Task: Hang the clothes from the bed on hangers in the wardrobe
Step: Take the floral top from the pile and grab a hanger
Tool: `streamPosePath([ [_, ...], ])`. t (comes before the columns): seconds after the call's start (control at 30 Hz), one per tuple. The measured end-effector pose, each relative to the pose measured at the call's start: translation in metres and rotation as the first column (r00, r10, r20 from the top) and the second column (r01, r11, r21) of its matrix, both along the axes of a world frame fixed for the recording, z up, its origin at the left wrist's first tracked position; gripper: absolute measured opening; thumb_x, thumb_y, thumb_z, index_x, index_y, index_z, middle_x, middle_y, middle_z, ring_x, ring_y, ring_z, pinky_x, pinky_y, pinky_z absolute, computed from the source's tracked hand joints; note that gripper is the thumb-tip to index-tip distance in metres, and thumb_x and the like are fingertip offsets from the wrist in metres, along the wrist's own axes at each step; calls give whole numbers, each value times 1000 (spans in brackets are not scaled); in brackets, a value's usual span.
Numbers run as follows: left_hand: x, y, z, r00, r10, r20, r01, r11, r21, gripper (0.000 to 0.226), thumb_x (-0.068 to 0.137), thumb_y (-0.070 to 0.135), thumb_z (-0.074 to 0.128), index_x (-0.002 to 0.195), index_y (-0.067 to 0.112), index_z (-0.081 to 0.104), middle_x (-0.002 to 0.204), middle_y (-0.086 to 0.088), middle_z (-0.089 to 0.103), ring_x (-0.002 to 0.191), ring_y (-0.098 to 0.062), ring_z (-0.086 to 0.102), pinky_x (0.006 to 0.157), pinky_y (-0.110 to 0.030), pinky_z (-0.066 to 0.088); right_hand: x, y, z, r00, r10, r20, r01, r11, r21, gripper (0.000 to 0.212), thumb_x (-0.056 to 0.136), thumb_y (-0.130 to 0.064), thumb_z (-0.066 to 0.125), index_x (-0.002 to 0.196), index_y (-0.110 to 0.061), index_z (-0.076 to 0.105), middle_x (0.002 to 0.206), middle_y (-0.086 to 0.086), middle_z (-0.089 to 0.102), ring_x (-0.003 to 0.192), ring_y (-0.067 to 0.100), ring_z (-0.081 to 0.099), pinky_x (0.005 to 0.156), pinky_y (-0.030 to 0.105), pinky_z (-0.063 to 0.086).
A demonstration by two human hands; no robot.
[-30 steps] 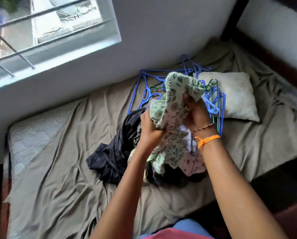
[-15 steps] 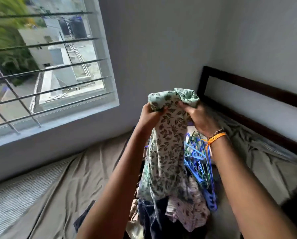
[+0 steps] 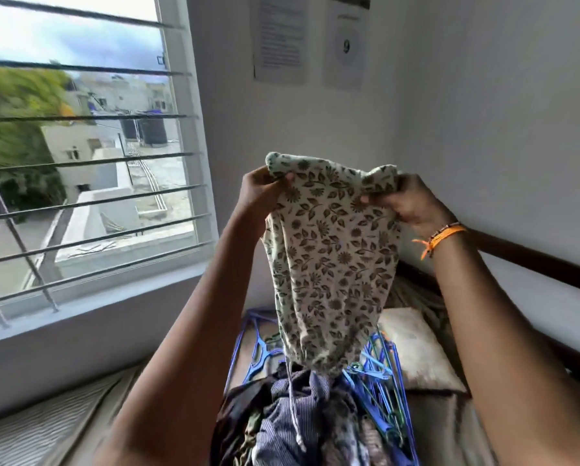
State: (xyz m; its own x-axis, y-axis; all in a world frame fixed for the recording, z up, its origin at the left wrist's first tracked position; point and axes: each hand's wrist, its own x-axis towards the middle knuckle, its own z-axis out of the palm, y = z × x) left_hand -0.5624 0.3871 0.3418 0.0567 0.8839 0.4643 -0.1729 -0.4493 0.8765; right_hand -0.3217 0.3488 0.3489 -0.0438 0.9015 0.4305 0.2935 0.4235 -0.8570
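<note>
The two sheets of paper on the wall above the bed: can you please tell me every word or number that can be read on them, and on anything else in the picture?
Left sheet of paper: dense lines of print, too small and blurred to read.
Right sheet of paper: a round mark with a figure that looks like "9", not certain; dark strip on top, unreadable.
Floral garment, hangers, orange wristband: no text visible.

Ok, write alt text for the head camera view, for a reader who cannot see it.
Two raised hands, left hand and right hand, grip the top corners of a leaf-print garment, which hangs above a pile of clothes and blue hangers on a bed. A barred window is at left, and a pillow lies behind.
</note>
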Motion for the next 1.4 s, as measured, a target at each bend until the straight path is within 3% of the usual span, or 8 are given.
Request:
streamPosePath([
  [0.27, -24, -9, -26, 955, -241, 172, 231, 970, 74, 18, 67, 16, 75, 84, 22, 73, 98, -8, 56, 82, -11, 60, 72, -22, 50, 10, -35, 4, 917, 396, -53, -399, 907, -136, 25, 68, -14, 72, 93, -12, 74, 99, 11, 72, 95, 27, 69, 81, 33, 57],
  [0.43, -12, -7, -52, 997, -58, -45, 48, 979, -200, 11, 81, -2, 65, 77, 8, 64, 61, 3, 66, 55, -7, 61, 54, -19, 51, 8, 7, -28, 850, -173, 497, 254, 962, -99, 29, 71, -30, 81, 90, -10, 71, 68, -5, 63, 59, 7, 54, 51, 17, 38],
  [0.57, -12, 2, -77, 999, -49, 14, 51, 963, -266, 7, 80, 3, 67, 82, 10, 66, 67, -1, 66, 58, -11, 62, 57, -22, 53, 11, 21, -54, 941, -139, 308, 199, 965, -172, 30, 77, -28, 75, 98, -7, 71, 86, 4, 69, 73, 17, 59, 66, 28, 42],
  [0.7, -9, 16, -81, 973, 115, -201, -178, 926, -332, 27, 75, -11, 64, 100, 1, 70, 58, 0, 62, 49, -7, 56, 49, -16, 50, 9, 43, -74, 778, -326, 538, 444, 890, -102, 19, 81, -26, 73, 85, -7, 71, 73, 7, 62, 59, 15, 50, 49, 25, 31],
  [0.93, -4, 10, -78, 996, 32, 80, -17, 984, -178, 32, 81, -6, 59, 113, -5, 62, 79, -3, 69, 72, -10, 63, 67, -20, 51, -12, 42, -98, 850, -522, 78, 511, 851, 120, 21, 89, -4, 58, 106, 7, 66, 103, 15, 68, 90, 10, 53, 71, 10, 37],
  [1.1, -16, -41, -150, 996, 13, 87, 5, 978, -209, 16, 81, 15, 64, 73, 18, 76, 72, 7, 69, 70, -5, 59, 68, -17, 46, -4, -18, -163, 886, -458, 68, 440, 879, 186, 22, 82, -5, 63, 94, 13, 67, 90, 14, 66, 77, -21, 52, 74, -3, 33],
  [1.27, -14, -101, -273, 946, -146, -290, -81, 759, -646, 31, 79, 33, 74, 59, 12, 64, 50, 4, 55, 49, -7, 43, 53, -24, 32, 16, -70, -285, 896, -161, 415, 293, 915, -276, 21, 78, 6, 67, 99, 6, 71, 102, 17, 70, 98, 16, 60, 81, 20, 39],
  [1.4, -11, -135, -352, 643, -509, -572, -258, 560, -788, 47, 84, 29, 72, 50, 14, 43, 30, 11, 32, 31, -2, 27, 39, -17, 21, 19, -108, -367, 804, 295, 517, 164, 725, -669, 13, 85, -2, 64, 95, 2, 71, 95, 10, 70, 94, 13, 59, 68, 19, 33],
])
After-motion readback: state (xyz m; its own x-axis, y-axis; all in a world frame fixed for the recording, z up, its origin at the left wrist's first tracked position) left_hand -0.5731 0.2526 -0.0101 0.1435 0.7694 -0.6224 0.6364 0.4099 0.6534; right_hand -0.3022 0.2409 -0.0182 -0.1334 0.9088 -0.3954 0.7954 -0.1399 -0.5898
